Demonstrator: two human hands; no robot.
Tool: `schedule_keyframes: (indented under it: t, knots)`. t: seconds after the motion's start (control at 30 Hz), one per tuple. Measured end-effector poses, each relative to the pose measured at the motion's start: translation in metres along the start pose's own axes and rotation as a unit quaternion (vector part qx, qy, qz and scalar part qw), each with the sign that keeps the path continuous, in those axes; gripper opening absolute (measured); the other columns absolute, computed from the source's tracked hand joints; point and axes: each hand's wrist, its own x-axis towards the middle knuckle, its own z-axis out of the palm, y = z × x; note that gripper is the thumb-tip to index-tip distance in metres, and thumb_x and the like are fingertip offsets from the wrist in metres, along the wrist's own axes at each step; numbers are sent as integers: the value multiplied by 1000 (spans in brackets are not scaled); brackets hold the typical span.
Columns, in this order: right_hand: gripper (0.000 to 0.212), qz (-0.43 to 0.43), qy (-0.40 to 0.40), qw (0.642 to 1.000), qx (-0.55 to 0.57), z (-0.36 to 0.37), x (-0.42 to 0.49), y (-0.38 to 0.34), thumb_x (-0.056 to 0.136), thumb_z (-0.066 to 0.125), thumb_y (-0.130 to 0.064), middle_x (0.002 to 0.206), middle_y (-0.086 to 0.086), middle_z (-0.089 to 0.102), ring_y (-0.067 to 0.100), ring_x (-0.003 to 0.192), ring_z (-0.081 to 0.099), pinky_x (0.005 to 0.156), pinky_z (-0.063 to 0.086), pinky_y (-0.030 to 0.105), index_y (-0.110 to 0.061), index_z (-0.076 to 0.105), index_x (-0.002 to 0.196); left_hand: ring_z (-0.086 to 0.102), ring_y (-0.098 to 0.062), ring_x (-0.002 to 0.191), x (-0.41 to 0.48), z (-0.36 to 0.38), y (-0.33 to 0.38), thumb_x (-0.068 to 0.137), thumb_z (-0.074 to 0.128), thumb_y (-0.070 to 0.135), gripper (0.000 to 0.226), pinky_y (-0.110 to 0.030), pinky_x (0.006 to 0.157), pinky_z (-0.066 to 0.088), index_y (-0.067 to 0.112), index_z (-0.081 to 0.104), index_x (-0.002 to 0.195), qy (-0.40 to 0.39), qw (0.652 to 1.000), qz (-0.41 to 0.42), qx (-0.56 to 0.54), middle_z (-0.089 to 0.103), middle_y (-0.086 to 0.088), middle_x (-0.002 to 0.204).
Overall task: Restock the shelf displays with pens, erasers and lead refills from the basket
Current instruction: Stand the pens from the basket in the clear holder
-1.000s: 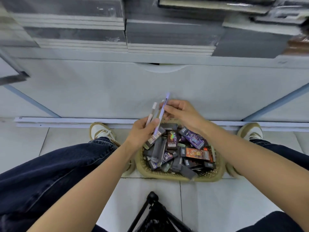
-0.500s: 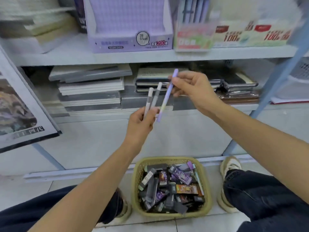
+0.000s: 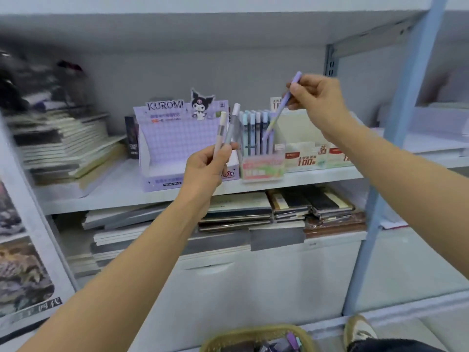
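Pinched a lilac pen in the fingers of the right hand, tip slanting down just above the pen rack on the shelf. Gripped two pale pens upright in the curled fingers of the left hand, just before the rack's left end. Had the basket low down, well below the rack.

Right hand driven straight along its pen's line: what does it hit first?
Likely the row of upright pens in the pink display box; the right hand's purple pen slants down-left, tip overlapping them. Depth is unclear, so a gap may remain.
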Motion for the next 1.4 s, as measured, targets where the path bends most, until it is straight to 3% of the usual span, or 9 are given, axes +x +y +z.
schedule_keyframes:
  t: [0.17, 0.27, 0.47, 0.6, 0.9, 1.0, 1.1, 1.23, 1.4]
  knots:
    - [15, 30, -43, 997, -59, 22, -8, 29, 97, 54, -6, 94, 17, 69, 15, 79, 70, 78, 58, 24, 0, 66, 106, 34, -7, 53, 9, 3, -8, 97, 58, 30, 19, -10, 45, 33, 24, 74, 102, 6, 1000, -18, -2, 41, -6, 69]
    - [17, 27, -73, 994, -81, 24, -7, 35, 97, 55, -9, 97, 14, 70, 19, 86, 71, 80, 58, 26, -2, 66, 109, 47, 2, 52, 11, 4, -13, 95, 60, 31, 19, -10, 47, 35, 22, 74, 105, 5, 1000, -26, 0, 54, 20, 58]
    - [17, 23, -138, 984, -109, 19, 1, 34, 95, 58, -11, 94, 9, 71, 13, 83, 71, 79, 58, 25, -5, 64, 109, 50, 6, 48, 14, 2, -16, 91, 65, 32, 22, -7, 43, 34, 21, 73, 109, 0, 999, -34, -13, 58, 23, 56]
    - [28, 24, -118, 989, -82, 29, 1, 34, 93, 62, -8, 85, 14, 72, 20, 76, 71, 72, 58, 24, -12, 53, 119, 50, 4, 46, 17, 3, -18, 88, 68, 32, 27, -8, 42, 34, 18, 71, 112, 7, 999, -44, -26, 58, 22, 57]
    - [21, -21, -42, 974, -223, 40, -3, 32, 84, 74, -15, 84, -5, 55, 6, 72, 46, 67, 40, 13, -16, 71, 105, 53, 3, 52, 14, 5, -13, 87, 68, 34, 15, -9, 43, 34, 24, 74, 95, 5, 998, -44, -50, 65, 17, 66]
    - [29, 5, -32, 992, -121, 34, -6, 18, 92, 64, -21, 96, -2, 64, 5, 81, 56, 70, 47, 13, -12, 66, 120, 50, -2, 60, 11, 5, -10, 89, 66, 33, 14, -11, 45, 34, 26, 77, 84, 0, 997, -39, -61, 66, 9, 72]
    - [27, 71, -99, 992, 46, 30, -19, 5, 95, 58, -19, 97, 4, 73, 9, 81, 67, 69, 53, 18, -9, 65, 119, 52, -1, 60, 9, 9, -6, 92, 63, 33, 18, -11, 46, 35, 29, 78, 83, -9, 997, -37, -61, 69, 7, 75]
    - [23, 94, -162, 974, 131, 33, -33, -3, 92, 60, -10, 94, 7, 74, 16, 83, 70, 71, 57, 22, -5, 67, 115, 60, -2, 65, 7, 20, -3, 93, 61, 36, 16, -13, 51, 40, 27, 74, 91, -24, 998, -49, -34, 73, 7, 78]
    - [14, 109, -115, 976, 148, 11, -20, -8, 91, 61, -8, 88, 8, 71, 15, 76, 67, 74, 58, 23, -4, 67, 102, 50, -4, 59, 7, 25, 4, 97, 56, 33, 23, -11, 41, 31, 20, 73, 103, -23, 997, -58, -44, 71, -5, 94]
